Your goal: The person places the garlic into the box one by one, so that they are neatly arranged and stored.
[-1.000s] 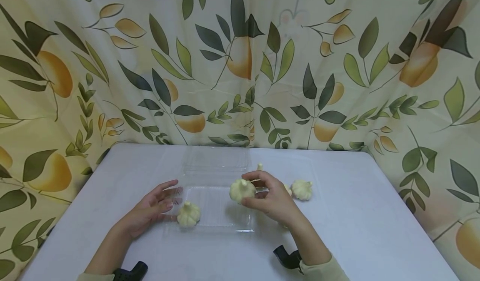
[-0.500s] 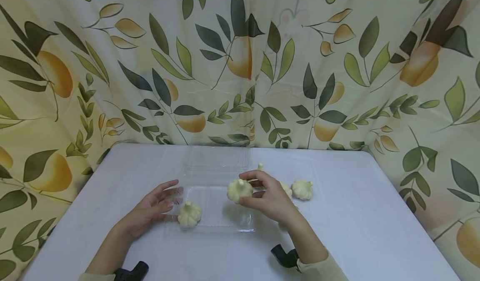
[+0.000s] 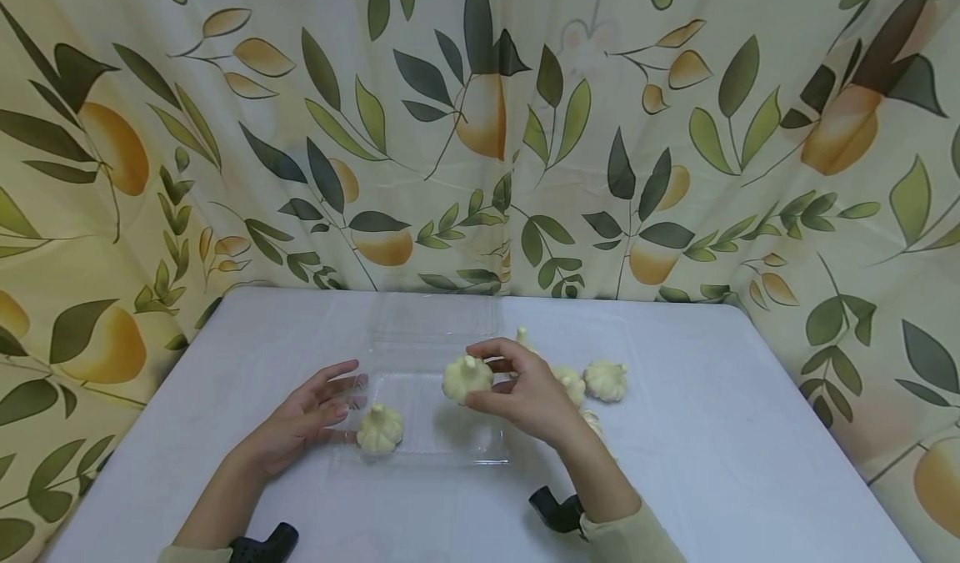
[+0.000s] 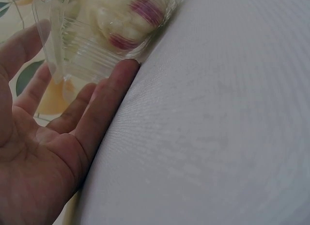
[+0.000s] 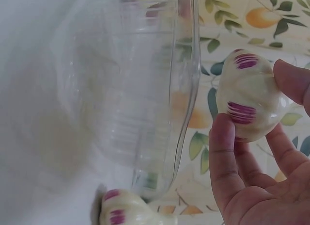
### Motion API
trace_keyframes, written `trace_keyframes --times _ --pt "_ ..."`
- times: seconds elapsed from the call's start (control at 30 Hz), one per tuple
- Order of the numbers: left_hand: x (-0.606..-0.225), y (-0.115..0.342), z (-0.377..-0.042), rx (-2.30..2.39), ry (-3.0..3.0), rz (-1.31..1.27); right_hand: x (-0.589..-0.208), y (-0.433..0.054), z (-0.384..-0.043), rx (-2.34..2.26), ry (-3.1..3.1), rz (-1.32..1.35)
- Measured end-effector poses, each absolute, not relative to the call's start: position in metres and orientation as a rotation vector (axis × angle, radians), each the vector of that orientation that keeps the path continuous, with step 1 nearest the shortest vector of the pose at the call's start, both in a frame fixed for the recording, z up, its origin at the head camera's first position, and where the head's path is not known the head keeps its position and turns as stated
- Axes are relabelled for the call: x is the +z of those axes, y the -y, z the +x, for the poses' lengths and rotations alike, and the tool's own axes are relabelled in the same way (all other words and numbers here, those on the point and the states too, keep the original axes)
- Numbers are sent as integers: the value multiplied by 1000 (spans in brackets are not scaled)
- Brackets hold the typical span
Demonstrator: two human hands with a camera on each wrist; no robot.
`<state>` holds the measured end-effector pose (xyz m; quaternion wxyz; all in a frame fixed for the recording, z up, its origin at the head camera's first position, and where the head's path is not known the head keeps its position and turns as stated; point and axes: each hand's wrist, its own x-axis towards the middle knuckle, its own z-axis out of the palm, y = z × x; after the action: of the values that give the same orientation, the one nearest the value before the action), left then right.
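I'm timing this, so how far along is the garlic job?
Done, it seems: one garlic bulb sits in the clear container. In hand: the right hand holds a second bulb above the container, the left hand at its side. Probably left: the loose bulbs on the table, some partly hidden, and perhaps the lid, which is open.

The pale garlic bulb [image 3: 467, 379] I pinch hangs stem-up near the frame's centre, above the right part of the clear plastic container [image 3: 427, 429], purple streaks marking its lower end. The container lies open left of centre, its lid [image 3: 435, 319] spread toward the top. A second bulb [image 3: 380, 430] sits stem-up in its lower left corner.
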<state>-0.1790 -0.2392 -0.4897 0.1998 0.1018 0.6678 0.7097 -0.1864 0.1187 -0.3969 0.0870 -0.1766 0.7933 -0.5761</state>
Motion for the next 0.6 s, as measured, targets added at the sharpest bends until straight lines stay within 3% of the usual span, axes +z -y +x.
trace_keyframes --times 0.6 --pt "-491 239 -180 1985 -1873 266 -399 -88 -188 -1722 -2349 -527"
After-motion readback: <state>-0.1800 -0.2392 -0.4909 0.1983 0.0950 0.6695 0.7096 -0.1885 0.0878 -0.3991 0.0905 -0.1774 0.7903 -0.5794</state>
